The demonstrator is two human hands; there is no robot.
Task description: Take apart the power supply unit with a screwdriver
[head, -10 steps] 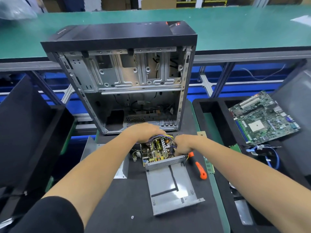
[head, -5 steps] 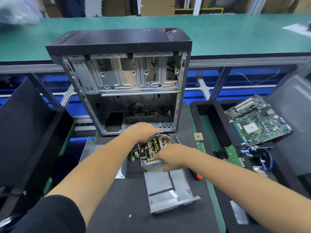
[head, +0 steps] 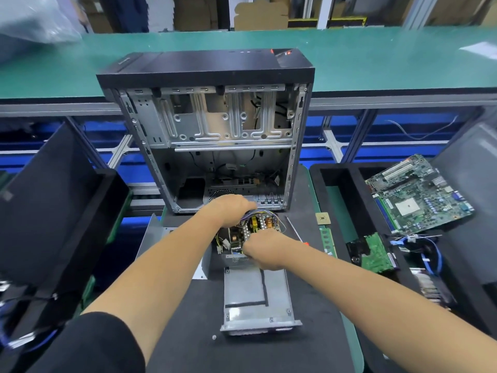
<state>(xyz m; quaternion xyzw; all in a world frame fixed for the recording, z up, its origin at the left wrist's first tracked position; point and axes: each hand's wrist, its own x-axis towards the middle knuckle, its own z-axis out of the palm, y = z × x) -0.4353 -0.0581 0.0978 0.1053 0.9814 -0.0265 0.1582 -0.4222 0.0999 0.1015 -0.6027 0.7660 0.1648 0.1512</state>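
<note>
Both hands are on the opened power supply, a bare circuit board (head: 248, 230) packed with yellow and copper-coloured transformers and coils, sitting in the middle of the dark grey work mat (head: 188, 332) right in front of the gutted black-and-silver computer tower case (head: 215, 130).

The left hand (head: 228, 211) comes in over the far side of the board, fingers curled down onto the bundle of purple, yellow and blue wires (head: 262, 213) at the back edge. Looks like it has hold of the bundle, but the fingertips are tucked out of sight, so I can't say how tight. The right hand (head: 265, 250) is curled into a loose fist at the near edge of the board, where it meets the flat grey sheet-metal housing cover (head: 255, 292). Whether it's pinching the board edge or the metal lip I honestly can't tell, the knuckles hide it.

The metal cover lies flat on the mat, stretching toward the camera, with a dark L-shaped strip on its face. The screwdriver with the orange handle (head: 295, 234) lies on the mat just right of the board, mostly hidden behind the right wrist, nobody holding it.

Off to the right there's a black foam tray (head: 338, 184) holding a big green motherboard (head: 419, 195), a smaller green card (head: 376, 254) and some blue cables (head: 430, 254). A green RAM stick (head: 328, 240) and a small square CPU chip (head: 322, 218) sit on the mat's right edge. One tiny loose screw (head: 214, 337) is near the front of the mat.
</note>
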